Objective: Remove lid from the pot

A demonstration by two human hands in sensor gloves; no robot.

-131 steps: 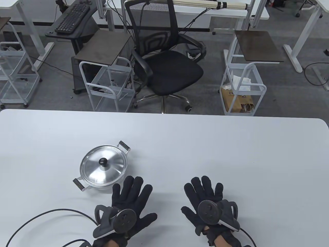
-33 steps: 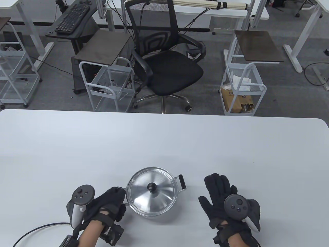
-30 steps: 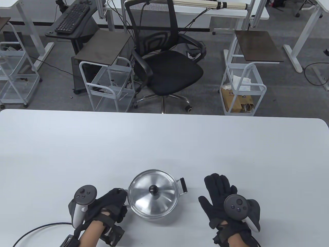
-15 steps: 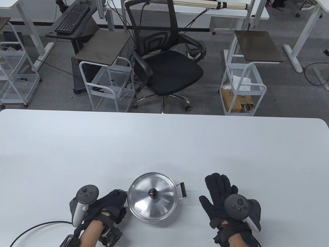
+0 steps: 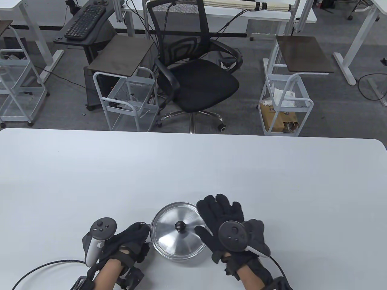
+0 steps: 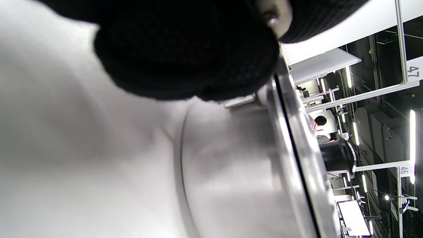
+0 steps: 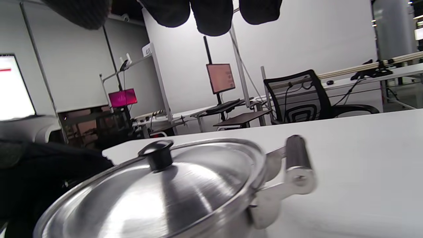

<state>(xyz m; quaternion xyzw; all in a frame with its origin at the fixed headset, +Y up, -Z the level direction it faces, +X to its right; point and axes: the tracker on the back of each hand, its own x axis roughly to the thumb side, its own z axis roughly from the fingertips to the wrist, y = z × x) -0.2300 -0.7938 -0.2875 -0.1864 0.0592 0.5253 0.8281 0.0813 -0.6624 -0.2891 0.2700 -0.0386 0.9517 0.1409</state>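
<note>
Near the table's front edge, the right hand (image 5: 225, 225) hovers with fingers spread over the right side of the lid (image 5: 173, 231), its thumb close beside the black knob (image 5: 180, 225). Left of the pot (image 7: 185, 205), the left hand (image 5: 128, 240) grips its side handle on the table (image 5: 193, 163).

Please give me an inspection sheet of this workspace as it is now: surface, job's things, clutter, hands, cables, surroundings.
Surface: white table.
Job's things: steel pot near front edge, lid on it, black knob untouched.
Clutter: nothing seen.
Hands: left hand grips the pot's left handle; right hand spread above the pot's right side, apart from the knob.
Cables: black cable on the table, front left.
Surroundings: office chair, wire carts, keyboard.
</note>
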